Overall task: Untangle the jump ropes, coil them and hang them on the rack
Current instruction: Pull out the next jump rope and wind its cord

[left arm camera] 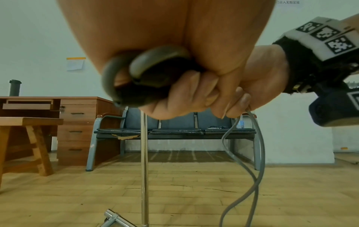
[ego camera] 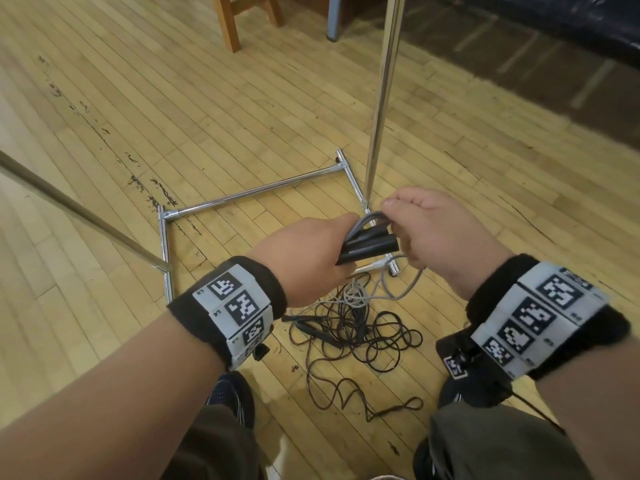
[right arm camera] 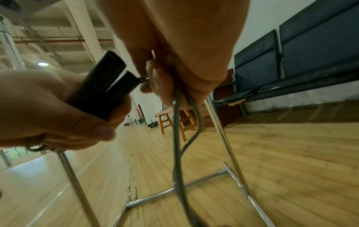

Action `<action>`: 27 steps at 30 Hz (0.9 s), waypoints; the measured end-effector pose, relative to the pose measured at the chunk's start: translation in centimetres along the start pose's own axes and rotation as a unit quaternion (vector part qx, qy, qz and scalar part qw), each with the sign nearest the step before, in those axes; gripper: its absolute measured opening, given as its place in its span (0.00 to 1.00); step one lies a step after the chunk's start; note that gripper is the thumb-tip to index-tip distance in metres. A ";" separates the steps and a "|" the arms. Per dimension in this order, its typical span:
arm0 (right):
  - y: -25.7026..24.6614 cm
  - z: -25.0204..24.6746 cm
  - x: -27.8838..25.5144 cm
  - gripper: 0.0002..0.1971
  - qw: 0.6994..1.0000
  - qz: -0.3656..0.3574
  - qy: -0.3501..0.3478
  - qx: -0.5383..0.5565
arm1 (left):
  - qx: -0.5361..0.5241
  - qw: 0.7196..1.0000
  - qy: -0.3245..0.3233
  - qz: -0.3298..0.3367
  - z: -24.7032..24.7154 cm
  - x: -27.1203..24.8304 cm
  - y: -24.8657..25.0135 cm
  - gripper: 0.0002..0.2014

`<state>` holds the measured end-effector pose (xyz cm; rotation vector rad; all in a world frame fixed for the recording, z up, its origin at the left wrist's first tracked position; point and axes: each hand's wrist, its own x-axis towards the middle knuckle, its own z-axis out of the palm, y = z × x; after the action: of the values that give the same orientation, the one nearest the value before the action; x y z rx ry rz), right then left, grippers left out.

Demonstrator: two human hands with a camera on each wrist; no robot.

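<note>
Two smooth black cylindrical jump-rope handles (ego camera: pixel 369 244) are clamped side by side in the curled fingers of the left hand (ego camera: pixel 304 259); in the right wrist view its fingers (right arm camera: pixel 93 130) are seen wrapped beneath them, with the thumb side hidden. The thin grey plastic rope (ego camera: pixel 401 291) that leaves those handles is pinched in the closed fingers of the right hand (ego camera: pixel 440 237), thumb pressed down over a short bend of cord just at the handle ends; in the left wrist view the curled fingertips (left arm camera: pixel 233 107) are seen pressed together on two grey strands that hang down from them.

The handles' long axis runs from the left palm toward the right hand, so the rope exits directly at the right fingers, which are touching or nearly touching the handle tips. From there the grey rope drops to the pale wooden strip floor (ego camera: pixel 173 116), where its slack lies in a small knot of loops against a tangled heap of thin black jump rope (ego camera: pixel 363 336) with slim black handles, between the person's feet.

The coming move is judged to turn on that drop: the free length lies below and slightly toward the body from the right hand, so it is the right hand that is placed to draw cord up and lay turns beside the handles.

The chrome tubular rack (ego camera: pixel 381 98) stands just beyond both hands, its upright nearer the right one; nothing is seen hung on it in these views.
</note>
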<state>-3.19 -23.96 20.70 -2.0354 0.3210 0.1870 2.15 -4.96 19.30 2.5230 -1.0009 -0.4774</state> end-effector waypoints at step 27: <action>-1.0 1.2 -0.5 0.09 0.934 -0.070 -0.154 -0.314 | -0.007 0.983 0.006 -0.184 -0.3 0.5 -2.7 0.18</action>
<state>-3.34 -22.36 21.10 -2.5979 -0.1044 0.5722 4.18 -3.41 18.24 2.7014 -0.5219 -0.5691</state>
